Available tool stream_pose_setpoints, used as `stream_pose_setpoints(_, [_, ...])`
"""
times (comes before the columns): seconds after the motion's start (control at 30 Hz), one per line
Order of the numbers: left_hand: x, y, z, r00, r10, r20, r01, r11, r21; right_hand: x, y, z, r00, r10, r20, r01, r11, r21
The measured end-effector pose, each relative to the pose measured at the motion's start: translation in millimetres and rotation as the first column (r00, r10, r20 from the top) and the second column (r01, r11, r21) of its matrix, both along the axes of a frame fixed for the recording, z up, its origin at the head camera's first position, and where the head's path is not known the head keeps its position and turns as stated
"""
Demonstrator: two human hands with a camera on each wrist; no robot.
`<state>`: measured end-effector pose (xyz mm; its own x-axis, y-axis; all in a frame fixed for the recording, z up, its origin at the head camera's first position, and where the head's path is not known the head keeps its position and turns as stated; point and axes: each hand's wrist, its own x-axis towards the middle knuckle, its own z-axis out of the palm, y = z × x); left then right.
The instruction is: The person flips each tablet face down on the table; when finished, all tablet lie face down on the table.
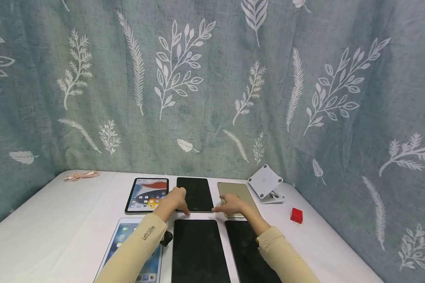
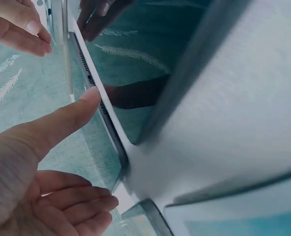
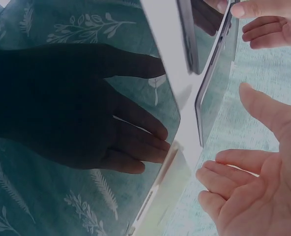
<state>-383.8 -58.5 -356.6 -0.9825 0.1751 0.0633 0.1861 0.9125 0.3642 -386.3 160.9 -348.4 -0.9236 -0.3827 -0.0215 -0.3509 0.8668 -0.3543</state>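
Observation:
My left hand (image 1: 176,199) is at the left side of a black-screened tablet (image 1: 196,192) in the middle of the back row. In the left wrist view its thumb (image 2: 66,118) reaches the near edge of that tablet, and the other fingers are loosely bent with nothing in them. On the opposite side, my right hand (image 1: 231,205) hovers over a gold tablet (image 1: 238,190) lying back up, thumb pointing toward the black tablet's near right corner. Its fingers (image 3: 229,179) are relaxed and hold nothing in the right wrist view.
Left of the black tablet lies one with a lit home screen (image 1: 146,192). The front row has a white lit tablet (image 1: 122,236) and two dark ones (image 1: 200,251). A silver stand (image 1: 265,181), red plug (image 1: 296,215) and coiled cable (image 1: 81,175) sit farther out.

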Motion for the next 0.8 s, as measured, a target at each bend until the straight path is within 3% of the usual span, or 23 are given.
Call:
stream_pose_setpoints(0.2, [4.9,-3.6,0.6,0.999,0.021,0.035,-0.021,1.0,0.01,-1.4,-12.9,-2.8,0.999,0.028,0.044,-0.029,0.999,0.025])
stream_pose_setpoints(0.67, [1.8,-4.0,-1.3,0.995,0.054,0.084,-0.056,0.998,0.017,-4.5,-35.8,-13.1,0.996,-0.08,0.041,0.075,0.992,0.105])
stream_pose_setpoints(0.8, [0.4,-2.5,-3.3,0.994,0.061,0.09,-0.064,0.998,0.023,-4.8,-38.0,-14.9,0.991,-0.128,0.028,0.125,0.988,0.088])
